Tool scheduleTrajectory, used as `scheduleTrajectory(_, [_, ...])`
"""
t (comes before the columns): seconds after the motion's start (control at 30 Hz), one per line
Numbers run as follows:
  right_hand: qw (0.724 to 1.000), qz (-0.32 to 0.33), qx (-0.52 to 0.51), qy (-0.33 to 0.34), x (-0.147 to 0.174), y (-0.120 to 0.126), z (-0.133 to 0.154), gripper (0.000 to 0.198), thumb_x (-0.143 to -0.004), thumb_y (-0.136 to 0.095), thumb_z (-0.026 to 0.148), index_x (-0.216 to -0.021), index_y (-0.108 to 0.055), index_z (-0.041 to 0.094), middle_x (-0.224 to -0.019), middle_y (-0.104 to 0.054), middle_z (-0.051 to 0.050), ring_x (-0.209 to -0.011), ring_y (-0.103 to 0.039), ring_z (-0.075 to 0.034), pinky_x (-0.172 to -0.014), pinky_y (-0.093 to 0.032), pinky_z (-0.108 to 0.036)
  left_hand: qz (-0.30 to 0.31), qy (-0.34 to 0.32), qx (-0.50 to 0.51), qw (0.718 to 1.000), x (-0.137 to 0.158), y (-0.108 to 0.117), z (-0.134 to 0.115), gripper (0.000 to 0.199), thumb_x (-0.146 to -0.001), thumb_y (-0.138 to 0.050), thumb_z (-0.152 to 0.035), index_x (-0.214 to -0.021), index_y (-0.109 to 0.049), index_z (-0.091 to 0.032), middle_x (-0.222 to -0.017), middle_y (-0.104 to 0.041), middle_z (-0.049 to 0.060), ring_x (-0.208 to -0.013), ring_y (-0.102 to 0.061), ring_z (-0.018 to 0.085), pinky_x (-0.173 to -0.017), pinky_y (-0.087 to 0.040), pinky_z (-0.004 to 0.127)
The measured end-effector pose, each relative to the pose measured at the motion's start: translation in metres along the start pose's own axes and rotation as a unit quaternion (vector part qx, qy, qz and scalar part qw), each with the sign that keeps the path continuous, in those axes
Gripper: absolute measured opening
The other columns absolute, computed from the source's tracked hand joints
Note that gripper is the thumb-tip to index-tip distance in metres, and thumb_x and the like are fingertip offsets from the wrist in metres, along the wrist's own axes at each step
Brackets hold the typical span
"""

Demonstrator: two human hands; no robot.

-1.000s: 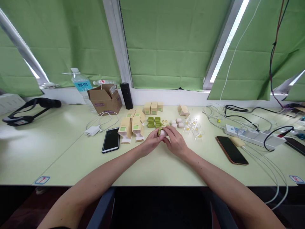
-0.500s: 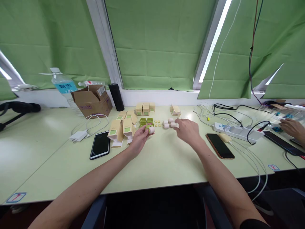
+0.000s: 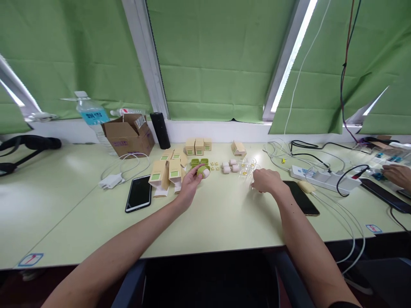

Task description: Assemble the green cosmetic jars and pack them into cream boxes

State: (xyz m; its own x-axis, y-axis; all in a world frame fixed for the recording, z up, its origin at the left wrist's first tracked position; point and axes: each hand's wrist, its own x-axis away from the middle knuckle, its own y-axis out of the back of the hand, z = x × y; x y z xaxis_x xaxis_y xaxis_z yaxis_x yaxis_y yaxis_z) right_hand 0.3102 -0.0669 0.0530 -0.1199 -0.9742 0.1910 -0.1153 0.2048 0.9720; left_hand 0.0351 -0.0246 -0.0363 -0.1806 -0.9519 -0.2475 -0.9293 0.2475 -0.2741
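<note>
My left hand (image 3: 190,185) pinches a small rounded green-and-white piece (image 3: 204,172), its white end facing right. My right hand (image 3: 267,180) is over the table at the right, fingers curled down and together; what lies between the fingertips is hidden. Just left of it are several small clear plastic pieces (image 3: 245,167) with yellowish bits inside. Several white cylinders (image 3: 226,169) lie between the hands. Small green trays (image 3: 199,161) and tiny yellow pieces (image 3: 214,167) sit beyond my left hand.
Small cardboard boxes (image 3: 158,173) stand left of my left hand, with more boxes (image 3: 199,146) behind. Phones lie on both sides, the left one (image 3: 138,193) face up. A power strip (image 3: 324,179) with cables is at right. Another person's hand (image 3: 398,174) shows at the far right.
My right hand has moved right from the white cylinders to beside the clear pieces, which now show. My left hand keeps hold of the green-and-white piece. The view has shifted slightly.
</note>
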Motion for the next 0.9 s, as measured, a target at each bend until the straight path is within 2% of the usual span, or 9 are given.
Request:
scheduleTrajectory(0.1, [0.997,-0.027,0.002,0.068,0.003,-0.005,0.018,0.012,-0.09,-0.067,0.024,-0.094,-0.076,0.018,-0.102,-0.078,-0.015,-0.094,-0.074,-0.03,-0.073,-0.046,-0.033,-0.007,-0.027,-0.023,0.999,0.001,-0.001,0.001,0.056,-0.081,-0.082,-0.05,-0.128,-0.069,-0.023,-0.133,-0.068,0.009,-0.126,-0.058,0.027,-0.109,-0.044,0.037])
scheduleTrajectory(0.2, [0.983,-0.072,-0.005,0.166,0.008,-0.013,0.042,0.017,-0.096,-0.06,0.023,-0.088,-0.075,0.02,-0.091,-0.078,-0.011,-0.087,-0.074,-0.027,-0.069,-0.042,-0.031,0.001,-0.054,-0.042,0.998,0.002,-0.002,-0.001,0.056,-0.084,-0.079,-0.05,-0.132,-0.067,-0.023,-0.141,-0.063,0.01,-0.128,-0.058,0.027,-0.11,-0.044,0.038])
scheduleTrajectory(0.37, [0.955,-0.116,-0.09,0.258,0.009,-0.031,0.073,0.014,-0.097,-0.061,0.023,-0.107,-0.071,0.024,-0.093,-0.078,-0.003,-0.083,-0.071,-0.021,-0.063,-0.035,-0.028,0.017,-0.097,-0.069,0.993,0.004,-0.005,-0.003,0.056,-0.087,-0.077,-0.049,-0.136,-0.062,-0.023,-0.134,-0.061,0.011,-0.12,-0.059,0.025,-0.106,-0.048,0.037])
scheduleTrajectory(0.43, [0.948,-0.131,-0.142,0.254,0.005,-0.04,0.078,0.022,-0.094,-0.067,0.027,-0.116,-0.065,0.024,-0.093,-0.076,-0.001,-0.083,-0.069,-0.02,-0.063,-0.036,-0.027,0.025,-0.107,-0.076,0.991,0.004,-0.005,-0.003,0.055,-0.089,-0.076,-0.047,-0.136,-0.061,-0.024,-0.128,-0.06,0.01,-0.115,-0.059,0.023,-0.103,-0.05,0.037])
scheduleTrajectory(0.5, [0.941,-0.148,-0.197,0.233,-0.001,-0.05,0.08,0.04,-0.088,-0.075,0.03,-0.124,-0.058,0.024,-0.095,-0.074,-0.001,-0.085,-0.068,-0.021,-0.065,-0.039,-0.028,0.04,-0.113,-0.081,0.989,0.005,-0.004,-0.002,0.054,-0.09,-0.076,-0.044,-0.137,-0.059,-0.025,-0.126,-0.058,0.009,-0.114,-0.059,0.022,-0.104,-0.049,0.038])
scheduleTrajectory(0.63, [0.91,-0.171,-0.303,0.226,-0.017,-0.068,0.08,0.069,-0.075,-0.085,0.025,-0.136,-0.053,0.021,-0.116,-0.07,-0.01,-0.108,-0.065,-0.027,-0.083,-0.05,-0.036,0.06,-0.122,-0.112,0.984,0.006,-0.003,-0.001,0.049,-0.09,-0.075,-0.038,-0.134,-0.058,-0.026,-0.128,-0.058,0.009,-0.12,-0.058,0.023,-0.109,-0.047,0.042])
scheduleTrajectory(0.73, [0.896,-0.167,-0.339,0.232,-0.027,-0.076,0.081,0.052,-0.071,-0.087,0.024,-0.117,-0.064,0.019,-0.113,-0.07,-0.011,-0.109,-0.064,-0.03,-0.094,-0.05,-0.043,0.064,-0.118,-0.14,0.981,0.007,-0.004,0.001,0.045,-0.088,-0.076,-0.028,-0.13,-0.059,-0.025,-0.13,-0.06,0.01,-0.124,-0.057,0.024,-0.114,-0.043,0.044])
scheduleTrajectory(0.8, [0.889,-0.164,-0.364,0.226,-0.03,-0.079,0.083,0.038,-0.073,-0.085,0.026,-0.106,-0.066,0.02,-0.107,-0.071,-0.009,-0.103,-0.064,-0.028,-0.091,-0.05,-0.043,0.069,-0.105,-0.15,0.981,0.007,-0.004,0.002,0.046,-0.086,-0.075,-0.023,-0.129,-0.059,-0.024,-0.133,-0.061,0.01,-0.127,-0.056,0.024,-0.116,-0.042,0.044])
scheduleTrajectory(0.9, [0.869,-0.159,-0.411,0.225,-0.031,-0.081,0.084,0.033,-0.074,-0.082,0.026,-0.102,-0.066,0.021,-0.105,-0.072,-0.007,-0.097,-0.064,-0.025,-0.085,-0.05,-0.04,0.074,-0.09,-0.158,0.98,0.007,-0.005,0.005,0.048,-0.085,-0.074,-0.02,-0.13,-0.058,-0.024,-0.133,-0.061,0.01,-0.128,-0.057,0.024,-0.117,-0.041,0.044])
